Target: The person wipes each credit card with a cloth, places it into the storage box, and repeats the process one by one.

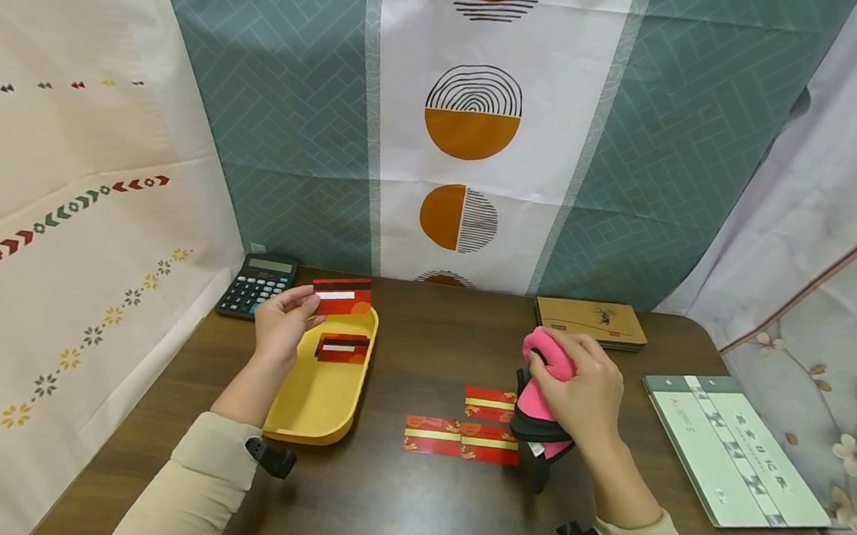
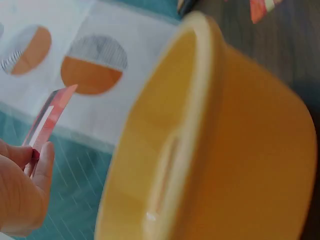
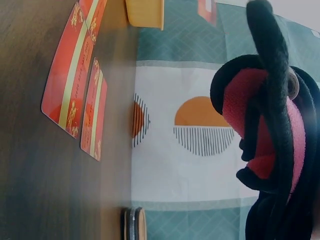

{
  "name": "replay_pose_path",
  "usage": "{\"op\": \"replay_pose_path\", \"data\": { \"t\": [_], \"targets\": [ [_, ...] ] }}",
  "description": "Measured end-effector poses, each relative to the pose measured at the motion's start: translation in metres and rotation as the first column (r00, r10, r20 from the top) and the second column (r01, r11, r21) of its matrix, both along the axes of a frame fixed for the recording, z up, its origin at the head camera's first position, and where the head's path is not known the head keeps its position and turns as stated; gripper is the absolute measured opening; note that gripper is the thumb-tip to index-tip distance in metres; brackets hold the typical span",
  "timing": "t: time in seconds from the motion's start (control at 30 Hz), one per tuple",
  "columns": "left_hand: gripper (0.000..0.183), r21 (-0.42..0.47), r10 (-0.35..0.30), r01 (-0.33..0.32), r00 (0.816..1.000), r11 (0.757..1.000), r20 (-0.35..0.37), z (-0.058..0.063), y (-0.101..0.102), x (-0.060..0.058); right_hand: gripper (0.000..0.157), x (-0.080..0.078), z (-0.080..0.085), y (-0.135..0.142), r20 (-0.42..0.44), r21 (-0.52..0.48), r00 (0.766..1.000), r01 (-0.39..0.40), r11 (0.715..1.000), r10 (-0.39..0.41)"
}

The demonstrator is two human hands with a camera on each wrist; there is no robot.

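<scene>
My left hand [image 1: 282, 322] pinches a red card [image 1: 343, 295] by its edge between thumb and fingers, above the far end of a yellow plastic tray [image 1: 314, 436]. The card shows a black stripe and a white strip. Inside the tray lie red cards [image 1: 343, 349] with the same striped back, seemingly overlapping. My right hand [image 1: 588, 386] grips a folded pink-and-black fleecy cloth item [image 1: 539, 399], held off the table; a black strap with a snap button shows in the right wrist view. Beside it, three red cards [image 1: 490, 443] with yellow bands lie on the table.
A black calculator [image 1: 257, 285] sits at the back left, beyond the tray. At the back right is a brown notebook [image 1: 592, 322]. A pale green book [image 1: 732, 454] lies at the right edge of the brown table [image 1: 411, 515]. Curtains hang behind and on both sides.
</scene>
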State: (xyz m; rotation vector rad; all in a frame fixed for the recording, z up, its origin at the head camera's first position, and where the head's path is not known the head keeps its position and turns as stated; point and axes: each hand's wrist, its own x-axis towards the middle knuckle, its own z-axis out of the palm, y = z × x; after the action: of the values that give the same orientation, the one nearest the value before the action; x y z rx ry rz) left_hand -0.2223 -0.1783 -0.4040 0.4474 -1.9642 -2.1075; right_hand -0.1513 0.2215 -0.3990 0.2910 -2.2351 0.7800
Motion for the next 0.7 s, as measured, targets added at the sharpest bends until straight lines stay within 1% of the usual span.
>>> {"op": "replay_pose_path", "data": {
  "t": [0.1,0.27,0.37,0.43,0.53,0.67,0.7],
  "targets": [
    [0.037,-0.012,-0.005,0.005,0.998,1.000,0.066,-0.011,-0.010,-0.002,0.042,0.001,-0.001,0.001,0.003,-0.004,1.000,0.002,1.000,-0.002],
    [0.040,-0.038,-0.075,0.083,0.981,0.996,0.180,-0.038,-0.022,-0.008,0.043,0.003,-0.005,0.002,0.012,-0.013,1.000,-0.010,1.000,0.010],
    [0.039,-0.055,-0.118,0.131,0.973,0.990,0.200,-0.053,-0.024,-0.011,0.043,0.004,-0.007,0.003,0.022,-0.008,1.000,-0.015,1.000,0.016],
    [0.038,-0.090,-0.131,0.152,0.970,0.984,0.207,-0.060,-0.023,-0.012,0.043,0.004,-0.007,0.004,0.026,-0.003,1.000,-0.017,1.000,0.017],
    [0.037,-0.142,-0.151,0.183,0.966,0.973,0.212,-0.068,-0.021,-0.013,0.043,0.005,-0.006,0.005,0.029,-0.001,0.999,-0.017,1.000,0.017],
    [0.036,-0.182,-0.161,0.204,0.961,0.962,0.226,-0.071,-0.016,-0.013,0.043,0.005,-0.006,0.006,0.033,-0.001,0.999,-0.019,1.000,0.019],
    [0.036,-0.215,-0.165,0.215,0.960,0.953,0.228,-0.071,-0.016,-0.012,0.043,0.006,-0.005,0.006,0.035,0.000,0.999,-0.019,1.000,0.019]
  ]
}}
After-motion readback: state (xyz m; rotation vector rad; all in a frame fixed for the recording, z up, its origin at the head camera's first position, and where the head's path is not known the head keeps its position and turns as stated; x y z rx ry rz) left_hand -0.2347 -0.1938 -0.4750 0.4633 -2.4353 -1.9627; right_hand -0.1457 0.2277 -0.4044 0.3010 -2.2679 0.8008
